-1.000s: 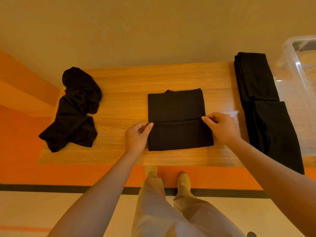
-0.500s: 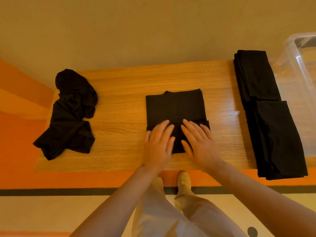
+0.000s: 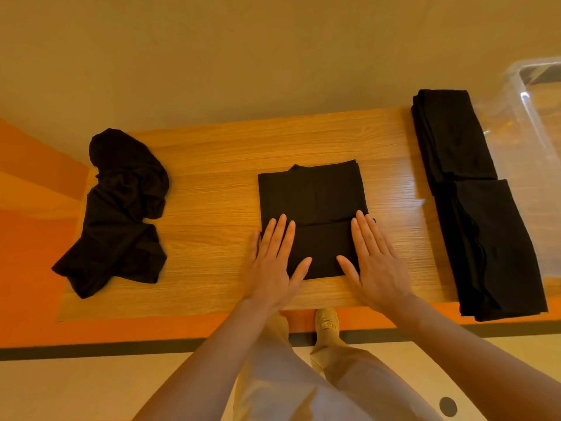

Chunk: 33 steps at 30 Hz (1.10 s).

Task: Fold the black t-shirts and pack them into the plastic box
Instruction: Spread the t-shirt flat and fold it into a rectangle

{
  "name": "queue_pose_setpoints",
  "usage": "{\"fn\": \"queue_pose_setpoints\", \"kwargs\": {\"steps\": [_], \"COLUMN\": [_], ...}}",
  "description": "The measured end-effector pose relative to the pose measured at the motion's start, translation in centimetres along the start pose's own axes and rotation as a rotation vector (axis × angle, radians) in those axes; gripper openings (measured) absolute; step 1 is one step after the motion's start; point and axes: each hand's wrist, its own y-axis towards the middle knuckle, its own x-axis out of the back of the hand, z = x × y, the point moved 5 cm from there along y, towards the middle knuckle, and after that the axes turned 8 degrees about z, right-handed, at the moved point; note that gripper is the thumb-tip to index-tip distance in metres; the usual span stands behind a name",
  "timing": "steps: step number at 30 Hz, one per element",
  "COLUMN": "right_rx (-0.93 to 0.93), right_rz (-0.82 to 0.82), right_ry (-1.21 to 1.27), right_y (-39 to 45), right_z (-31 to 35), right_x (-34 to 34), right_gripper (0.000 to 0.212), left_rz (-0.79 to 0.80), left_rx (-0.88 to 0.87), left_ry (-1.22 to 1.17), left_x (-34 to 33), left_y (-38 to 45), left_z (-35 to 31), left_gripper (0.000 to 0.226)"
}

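Pressing flat with fingers spread, the left hand (image 3: pixel 273 262) and right hand (image 3: pixel 373 262) are lying on the near flap of the half-folded black t-shirt (image 3: pixel 312 205); its unfolded length is running straight ahead of both palms, equally near each.

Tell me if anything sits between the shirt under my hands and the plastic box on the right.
Yes. The folded black shirts, laid in a row along the table's right end, lie between the shirt being folded and the clear plastic box. It would have to be lifted over them.
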Motion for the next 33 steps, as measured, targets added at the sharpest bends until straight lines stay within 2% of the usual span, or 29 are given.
{"fn": "queue_pose_setpoints", "kwargs": {"steps": [4,7,11,13,17,20,23,25,29,33], "right_rx": [0.006,0.058,0.131,0.130,0.093,0.098,-0.007,-0.068,-0.070,0.006], "right_rz": [0.017,-0.015,-0.089,-0.054,0.091,0.131,0.230,0.295,0.335,0.204], "right_ry": [0.037,0.114,0.162,0.114,-0.029,-0.148,-0.114,-0.057,0.059,0.124], "right_y": [0.0,0.9,6.2,9.7,14.4,16.0,17.0,17.4,17.2,16.3], "right_z": [0.2,0.4,0.4,0.4,-0.2,-0.6,-1.3,-1.7,-2.4,-2.8], "right_x": [0.2,1.7,6.0,7.8,9.6,10.3,10.6,10.8,10.8,11.5], "right_gripper": [0.073,0.068,0.048,0.045,0.042,0.035,0.029,0.025,0.026,0.019], "left_rz": [0.019,-0.018,-0.060,-0.039,0.056,0.179,0.313,0.348,0.319,0.203], "left_rx": [-0.021,-0.038,0.023,0.022,-0.006,0.096,0.203,0.257,0.275,0.246], "left_ry": [-0.022,-0.129,-0.129,-0.065,0.056,0.035,-0.005,-0.052,-0.103,-0.161], "left_x": [0.3,2.1,6.1,8.1,10.8,11.9,11.7,11.6,11.8,12.7], "left_y": [0.0,0.7,5.7,8.9,13.1,14.6,15.1,15.2,14.7,13.4], "left_z": [-0.2,0.0,2.2,3.2,3.9,4.3,4.7,4.9,4.9,5.0], "left_gripper": [0.072,0.070,0.056,0.051,0.039,0.026,0.018,0.015,0.012,0.014]}}
